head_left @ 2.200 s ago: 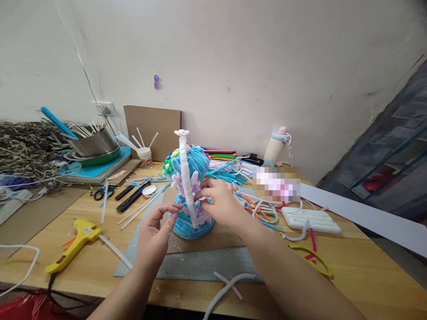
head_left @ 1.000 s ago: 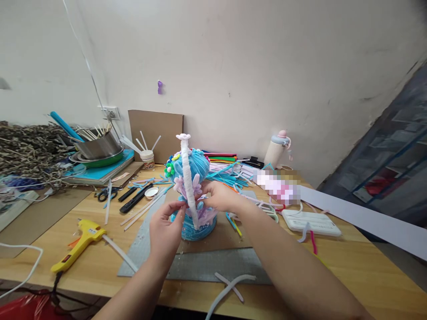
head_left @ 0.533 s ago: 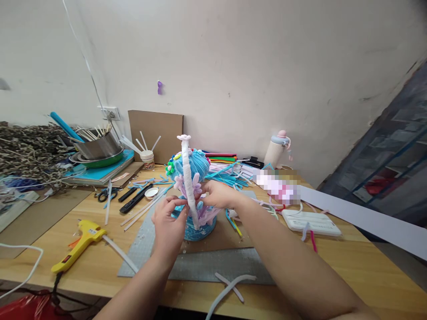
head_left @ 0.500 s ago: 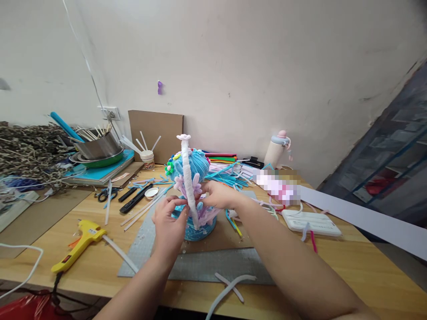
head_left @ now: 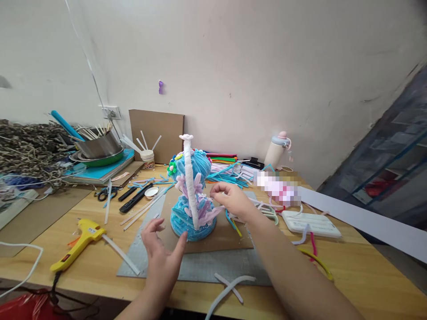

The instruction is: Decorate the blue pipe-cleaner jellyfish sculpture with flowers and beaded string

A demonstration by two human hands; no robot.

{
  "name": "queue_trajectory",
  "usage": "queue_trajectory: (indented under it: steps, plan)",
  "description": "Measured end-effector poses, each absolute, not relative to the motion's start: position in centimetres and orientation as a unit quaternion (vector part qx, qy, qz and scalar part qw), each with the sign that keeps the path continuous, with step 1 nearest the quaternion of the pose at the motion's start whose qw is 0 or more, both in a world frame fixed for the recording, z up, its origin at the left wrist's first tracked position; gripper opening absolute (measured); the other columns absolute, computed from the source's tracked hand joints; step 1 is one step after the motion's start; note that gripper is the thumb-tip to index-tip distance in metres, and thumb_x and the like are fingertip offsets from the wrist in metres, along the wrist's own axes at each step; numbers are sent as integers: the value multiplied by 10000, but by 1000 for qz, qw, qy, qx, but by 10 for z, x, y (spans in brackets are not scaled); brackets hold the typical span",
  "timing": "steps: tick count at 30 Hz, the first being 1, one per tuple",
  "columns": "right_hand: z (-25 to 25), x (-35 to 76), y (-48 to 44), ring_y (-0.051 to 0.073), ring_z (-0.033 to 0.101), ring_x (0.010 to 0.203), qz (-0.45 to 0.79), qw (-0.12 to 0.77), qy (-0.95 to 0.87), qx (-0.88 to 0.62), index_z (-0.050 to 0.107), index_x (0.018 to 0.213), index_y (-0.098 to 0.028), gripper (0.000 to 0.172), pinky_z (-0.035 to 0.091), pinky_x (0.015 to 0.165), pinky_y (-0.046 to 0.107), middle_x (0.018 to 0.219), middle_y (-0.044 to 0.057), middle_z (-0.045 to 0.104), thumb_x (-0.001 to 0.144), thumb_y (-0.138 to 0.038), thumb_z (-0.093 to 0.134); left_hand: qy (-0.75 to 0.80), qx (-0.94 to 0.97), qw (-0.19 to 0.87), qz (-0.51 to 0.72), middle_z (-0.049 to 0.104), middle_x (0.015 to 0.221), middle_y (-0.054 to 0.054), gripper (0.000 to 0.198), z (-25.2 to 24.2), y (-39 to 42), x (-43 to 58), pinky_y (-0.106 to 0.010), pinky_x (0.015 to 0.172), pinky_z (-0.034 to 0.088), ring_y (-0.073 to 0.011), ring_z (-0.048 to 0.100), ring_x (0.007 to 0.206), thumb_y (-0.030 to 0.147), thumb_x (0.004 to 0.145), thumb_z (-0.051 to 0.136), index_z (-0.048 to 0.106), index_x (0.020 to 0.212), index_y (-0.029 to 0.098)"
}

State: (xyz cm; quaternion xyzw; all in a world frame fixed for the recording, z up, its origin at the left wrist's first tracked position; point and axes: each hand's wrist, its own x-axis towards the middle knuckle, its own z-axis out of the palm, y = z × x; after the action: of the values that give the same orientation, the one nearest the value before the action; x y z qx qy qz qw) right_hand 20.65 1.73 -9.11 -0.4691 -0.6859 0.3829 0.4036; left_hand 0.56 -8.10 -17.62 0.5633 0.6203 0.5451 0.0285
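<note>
A craft of blue fuzzy pipe cleaners (head_left: 193, 166) stands upright at the table's middle, with a rounded top, small coloured flowers and a wide blue base (head_left: 182, 222). A white wrapped stem (head_left: 188, 178) rises along its front. Lilac flower-like pieces (head_left: 208, 212) sit at its lower right. My left hand (head_left: 162, 249) is open in front of the base at the left, thumb and fingers apart, holding nothing. My right hand (head_left: 230, 200) is beside the craft's right side, fingers curled in a pinch; whatever is between the fingertips cannot be made out.
Under the craft lie a cardboard piece (head_left: 233, 240) and a grey mat (head_left: 200, 269). A yellow glue gun (head_left: 78, 244) is at left, near scissors (head_left: 106, 194) and a black cutter (head_left: 136, 198). Bundled pipe cleaners (head_left: 230, 175), a bottle (head_left: 276, 151) and a white box (head_left: 312, 223) are behind and right.
My left hand has let go of the craft, moving down and left as its fingers spread. My right hand has drawn back to the right, uncovering the middle of the craft.
</note>
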Motion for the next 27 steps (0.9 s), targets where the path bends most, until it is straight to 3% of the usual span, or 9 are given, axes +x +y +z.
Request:
queue_trajectory:
  steps: [3,7,10,15,18,21,27]
  plan:
    - [-106,208,9,140,524,688,398,468,-628,-478,608,709,-172,155,401,669,262,717,-3,596,701,-318,559,624,635,44,453,536,1142,-114,495,-185,-92,-2,-493,891,429,-304,534,1048,449,732,676,525,1141,214]
    - [-120,206,0,140,510,696,413,513,-588,-470,600,716,-176,184,387,655,253,713,-3,574,727,-358,578,631,703,54,324,643,1053,-62,137,-187,-102,-13,-470,832,427,-304,577,1015,382,779,622,678,834,270]
    - [-121,203,-5,146,506,691,414,524,-573,-476,601,721,-178,189,383,652,259,709,-1,572,725,-365,574,619,708,87,329,706,900,-36,179,-183,-105,-21,-422,785,443,-268,632,909,390,822,576,695,752,278]
    - [-120,202,-10,168,540,764,394,555,-562,-470,596,716,-187,158,409,738,285,758,16,600,731,-341,565,615,650,143,423,706,733,-24,279,-157,-100,-35,-332,702,500,-216,658,754,468,844,538,713,840,251]
    - [-122,204,-12,182,546,814,398,580,-533,-470,580,707,-196,144,415,780,301,792,28,606,727,-337,559,612,628,146,458,725,778,-38,320,-137,-90,-38,-296,675,522,-196,663,717,482,831,549,720,924,228]
    - [-126,207,-14,188,548,832,426,616,-489,-447,566,703,-200,126,417,805,313,799,34,592,723,-322,542,593,627,160,480,752,885,-57,322,-119,-77,-35,-299,723,541,-217,688,814,494,805,574,737,884,227]
    - [-127,209,-26,195,545,832,467,659,-496,-320,504,668,-210,57,420,814,331,772,35,573,711,-226,471,574,687,157,416,762,833,-35,293,-93,-60,-21,-317,668,543,-231,698,769,485,803,570,752,839,259]
